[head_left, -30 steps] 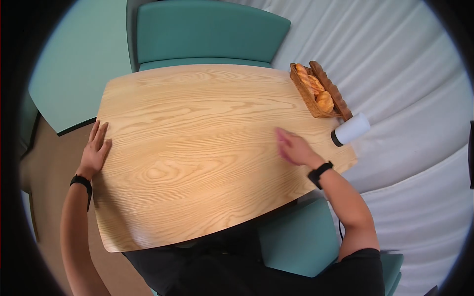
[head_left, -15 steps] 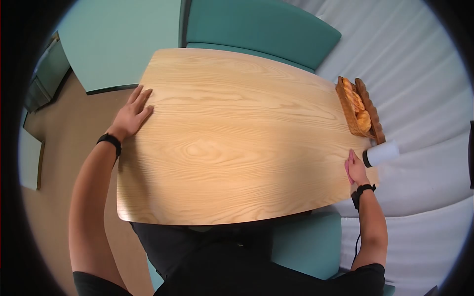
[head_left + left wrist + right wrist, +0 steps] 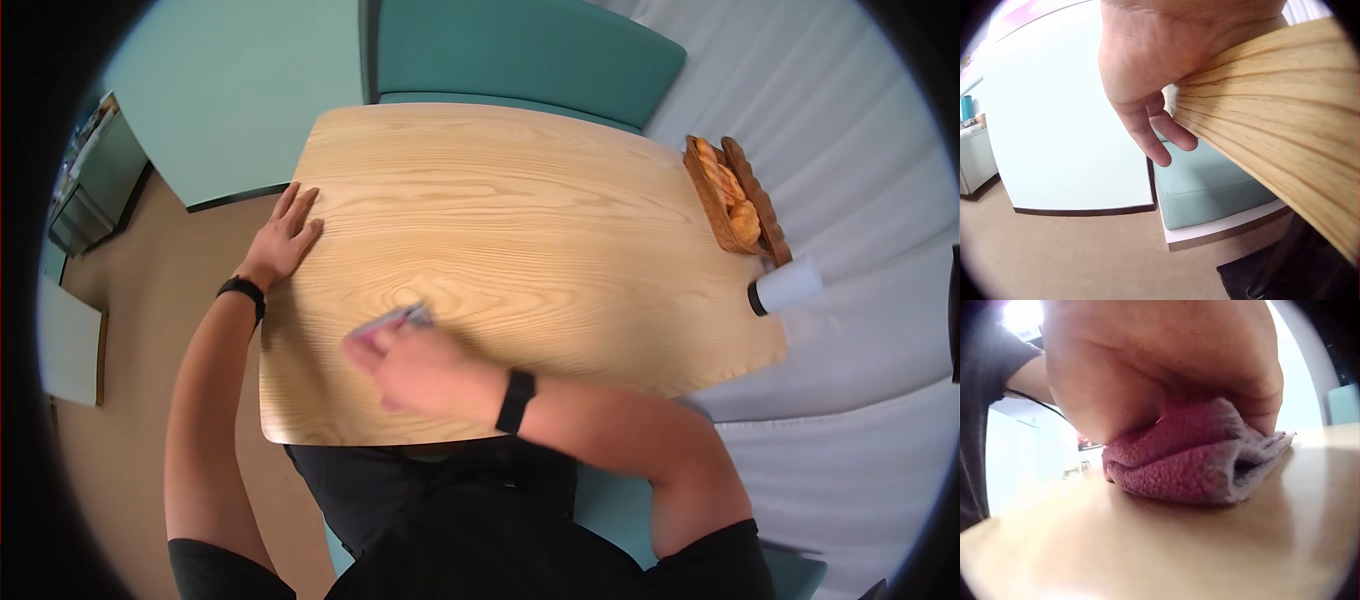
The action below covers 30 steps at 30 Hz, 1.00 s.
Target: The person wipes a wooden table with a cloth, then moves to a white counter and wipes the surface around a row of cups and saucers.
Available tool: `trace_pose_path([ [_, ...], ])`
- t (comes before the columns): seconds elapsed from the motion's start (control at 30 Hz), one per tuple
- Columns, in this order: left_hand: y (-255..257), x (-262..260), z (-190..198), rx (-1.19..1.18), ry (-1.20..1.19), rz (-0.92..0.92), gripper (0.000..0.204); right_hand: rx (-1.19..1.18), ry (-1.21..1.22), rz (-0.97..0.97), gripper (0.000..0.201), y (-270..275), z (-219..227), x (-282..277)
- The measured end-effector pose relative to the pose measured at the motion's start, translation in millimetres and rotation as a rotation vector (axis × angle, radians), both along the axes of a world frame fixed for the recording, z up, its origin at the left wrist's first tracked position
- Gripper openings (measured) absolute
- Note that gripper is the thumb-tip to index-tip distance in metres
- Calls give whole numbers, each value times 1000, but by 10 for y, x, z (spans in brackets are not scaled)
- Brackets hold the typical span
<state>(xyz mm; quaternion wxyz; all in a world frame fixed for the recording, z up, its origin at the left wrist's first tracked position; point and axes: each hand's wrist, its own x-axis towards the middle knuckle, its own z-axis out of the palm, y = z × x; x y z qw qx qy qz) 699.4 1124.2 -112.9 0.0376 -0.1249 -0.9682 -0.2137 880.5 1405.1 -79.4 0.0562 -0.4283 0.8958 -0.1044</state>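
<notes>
A folded pink cloth [image 3: 1175,469] with a pale frayed edge lies flat on the wooden table [image 3: 560,220]. My right hand [image 3: 430,370] grips it from above, near the left front part of the tabletop; in the head view hand and cloth are blurred. In the right wrist view the palm covers much of the cloth, and the fingertips are hidden behind it. At the table's left edge rests my left hand [image 3: 280,245], fingers extended over the top, holding nothing. The left wrist view shows this hand [image 3: 1160,69] against the table's edge.
At the right end stands a wicker basket [image 3: 712,210] of bread [image 3: 743,220], with a brown scalloped-edged piece [image 3: 757,200] alongside. Nearby is a white cylinder [image 3: 792,287] with a black end. A teal bench [image 3: 520,55] lies beyond the table; a white curtain [image 3: 850,200] hangs right.
My right hand first went to the right end of the table with the cloth, then swept far left across to the near-left area. The left hand stays at the left edge while the head view shifted.
</notes>
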Motion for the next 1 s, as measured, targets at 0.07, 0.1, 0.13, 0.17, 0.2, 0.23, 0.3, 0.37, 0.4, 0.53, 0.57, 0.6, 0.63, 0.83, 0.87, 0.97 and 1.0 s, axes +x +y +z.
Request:
trace_pose_path([
  [0.07, -4, -5, 6, 15, -32, 3, 64, -123, 6, -28, 71, -78, -43, 334],
  [0.1, -15, -10, -4, 27, -28, -11, 64, -146, 9, -38, 72, 37, -53, 443],
  [0.13, -28, -22, -18, 15, -11, -23, 64, -155, 17, -75, 71, 218, -47, 486],
  [0.17, -38, -37, -33, -1, -3, -27, 63, -161, 25, -109, 70, 451, -42, 532],
  [0.2, -44, -45, -49, -15, 6, -28, 63, -165, 33, -139, 69, 715, -31, 586],
  [0.23, -49, -47, -54, -6, 11, -46, 62, -126, 88, -222, 66, 1034, -10, 628],
  [0.3, -17, -25, -16, 15, 1, -43, 61, 39, 138, -422, 57, 1768, -31, 701],
  [0.37, -26, -39, -41, 23, -6, -42, 61, 86, 315, -478, 54, 2710, -203, 739],
  [0.4, -41, -53, -59, 23, -9, -40, 61, 27, 191, -682, 52, 3126, -155, 808],
  [0.53, -35, -48, -45, 19, -11, -37, 61, -36, -64, -1258, 49, 4671, -176, 1057],
  [0.57, -27, -41, -22, 6, -17, -34, 62, -20, -106, -1390, 47, 4953, -169, 1075],
  [0.6, 3, -17, 18, -9, -23, -25, 62, -2, -53, -1414, 47, 5302, -263, 1118],
  [0.63, 26, 15, 59, -25, -30, -12, 62, 14, -1, -1433, 46, 5616, -362, 1142],
  [0.83, 2, 1, 19, 18, -7, -13, 63, 64, -35, -1384, 52, 5672, -453, 614],
  [0.87, 4, 3, 18, 27, -7, -17, 62, 37, -105, -1353, 53, 5305, -262, 482],
  [0.97, 59, 47, 105, 36, -66, -3, 63, 7, -189, -1211, 56, 4413, -53, 11],
  [1.0, 49, 43, 100, 25, -65, -1, 63, 26, -135, -1125, 57, 4289, -109, -148],
])
